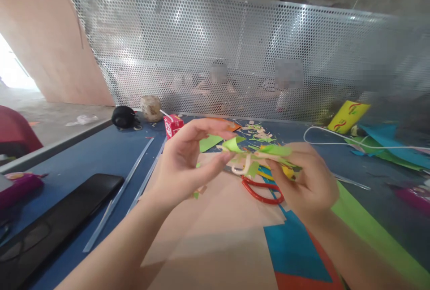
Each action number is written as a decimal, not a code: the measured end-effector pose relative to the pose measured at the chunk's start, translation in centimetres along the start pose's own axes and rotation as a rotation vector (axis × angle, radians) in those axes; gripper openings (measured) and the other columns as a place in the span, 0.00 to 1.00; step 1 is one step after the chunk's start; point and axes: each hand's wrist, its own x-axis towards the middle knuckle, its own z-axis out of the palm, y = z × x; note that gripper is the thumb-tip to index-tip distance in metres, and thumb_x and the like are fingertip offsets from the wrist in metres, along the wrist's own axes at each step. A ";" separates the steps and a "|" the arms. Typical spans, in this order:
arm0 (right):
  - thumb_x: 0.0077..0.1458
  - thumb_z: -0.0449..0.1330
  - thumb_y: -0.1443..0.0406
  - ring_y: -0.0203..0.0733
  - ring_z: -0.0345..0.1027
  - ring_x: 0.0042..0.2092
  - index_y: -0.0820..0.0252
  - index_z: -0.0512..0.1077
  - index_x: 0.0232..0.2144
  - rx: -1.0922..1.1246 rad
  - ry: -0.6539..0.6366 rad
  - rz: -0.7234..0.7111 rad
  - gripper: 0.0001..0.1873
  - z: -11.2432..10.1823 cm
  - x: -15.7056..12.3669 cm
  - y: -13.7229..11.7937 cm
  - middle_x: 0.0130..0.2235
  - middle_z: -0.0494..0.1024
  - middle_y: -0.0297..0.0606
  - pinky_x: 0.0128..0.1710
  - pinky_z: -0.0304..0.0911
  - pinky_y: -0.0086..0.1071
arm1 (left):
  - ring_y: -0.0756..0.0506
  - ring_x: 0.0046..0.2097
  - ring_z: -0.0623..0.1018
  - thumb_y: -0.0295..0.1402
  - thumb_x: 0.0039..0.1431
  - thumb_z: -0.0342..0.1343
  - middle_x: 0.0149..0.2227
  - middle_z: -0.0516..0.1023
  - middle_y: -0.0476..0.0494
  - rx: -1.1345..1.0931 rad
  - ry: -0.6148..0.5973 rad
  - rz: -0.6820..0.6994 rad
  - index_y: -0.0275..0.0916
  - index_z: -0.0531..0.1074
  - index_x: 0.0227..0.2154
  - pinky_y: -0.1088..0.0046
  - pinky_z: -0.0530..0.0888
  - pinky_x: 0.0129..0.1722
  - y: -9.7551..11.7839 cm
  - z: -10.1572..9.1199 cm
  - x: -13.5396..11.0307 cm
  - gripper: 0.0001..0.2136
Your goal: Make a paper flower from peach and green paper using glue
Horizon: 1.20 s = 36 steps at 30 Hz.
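Both my hands meet over the table's middle, holding a small folded green paper piece (262,151). My left hand (186,162) pinches its left tip between thumb and fingers. My right hand (304,180) is closed around its right end, where yellow and cream strips hang down. Red-handled scissors (260,191) lie on the table just under the hands, partly hidden by them.
Sheets of tan (215,236), blue (295,249), red and green paper (369,231) cover the blue table. A black flat case (57,222) lies left, metal rulers (124,191) beside it. A red carton (173,125), paper scraps (260,135), a white cable (336,142) and a perforated metal screen (235,57) stand behind.
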 end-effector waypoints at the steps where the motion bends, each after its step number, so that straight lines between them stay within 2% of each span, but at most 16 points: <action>1: 0.42 0.57 0.75 0.41 0.65 0.34 0.55 0.65 0.34 -0.017 0.006 -0.045 0.15 -0.3 0.1 0.0 0.31 0.70 0.37 0.32 0.63 0.36 | 0.43 0.41 0.72 0.31 0.44 0.58 0.35 0.74 0.43 0.048 -0.011 0.089 0.42 0.68 0.36 0.62 0.70 0.40 0.3 -0.1 0.0 0.13; 5: 0.45 0.56 0.72 0.43 0.63 0.36 0.53 0.65 0.35 -0.120 -0.037 -0.127 0.13 -1.6 0.5 -0.3 0.32 0.69 0.37 0.33 0.62 0.39 | 0.42 0.39 0.73 0.28 0.43 0.58 0.32 0.75 0.47 0.254 -0.044 0.348 0.46 0.68 0.35 0.57 0.69 0.40 1.6 -0.5 -0.1 0.14; 9: 0.46 0.56 0.70 0.43 0.62 0.36 0.55 0.66 0.35 -0.136 -0.011 -0.208 0.11 -2.2 0.6 -0.7 0.32 0.69 0.38 0.33 0.61 0.38 | 0.42 0.36 0.73 0.25 0.42 0.56 0.32 0.76 0.50 0.394 -0.124 0.436 0.50 0.67 0.37 0.57 0.69 0.39 2.8 -0.8 -0.3 0.17; 14: 0.48 0.54 0.69 0.42 0.62 0.34 0.51 0.66 0.33 -0.149 -0.054 -0.156 0.08 -2.4 0.9 -1.1 0.30 0.69 0.36 0.33 0.60 0.38 | 0.43 0.36 0.73 0.24 0.42 0.55 0.28 0.75 0.52 0.451 -0.141 0.439 0.54 0.65 0.38 0.60 0.69 0.37 4.0 -0.6 -0.2 0.20; 18: 0.47 0.56 0.70 0.41 0.61 0.34 0.52 0.65 0.33 -0.166 -0.040 -0.205 0.09 -2.4 1.1 -1.1 0.30 0.68 0.35 0.33 0.60 0.37 | 0.44 0.36 0.72 0.22 0.38 0.56 0.28 0.74 0.54 0.480 -0.112 0.448 0.56 0.65 0.37 0.61 0.68 0.38 4.2 -0.2 -0.2 0.24; 22: 0.49 0.55 0.68 0.40 0.61 0.34 0.53 0.65 0.33 -0.145 -0.043 -0.189 0.06 -2.4 1.3 -1.1 0.30 0.68 0.36 0.33 0.60 0.37 | 0.44 0.34 0.72 0.21 0.36 0.56 0.27 0.75 0.56 0.515 -0.101 0.455 0.58 0.66 0.37 0.59 0.67 0.36 4.2 -0.2 -0.3 0.25; 29: 0.49 0.55 0.67 0.40 0.61 0.32 0.53 0.66 0.32 -0.132 -0.068 -0.182 0.05 -2.3 1.3 -1.0 0.29 0.68 0.36 0.33 0.60 0.37 | 0.41 0.34 0.73 0.25 0.41 0.55 0.27 0.76 0.53 0.562 -0.137 0.433 0.56 0.67 0.37 0.57 0.68 0.37 4.0 -0.4 -0.3 0.20; 36: 0.48 0.56 0.69 0.40 0.60 0.34 0.55 0.65 0.35 -0.098 -0.066 -0.191 0.09 -2.3 1.0 -0.7 0.31 0.67 0.37 0.33 0.59 0.37 | 0.42 0.33 0.73 0.24 0.40 0.55 0.25 0.75 0.54 0.572 -0.141 0.443 0.56 0.67 0.37 0.58 0.68 0.37 4.3 -0.3 -0.1 0.20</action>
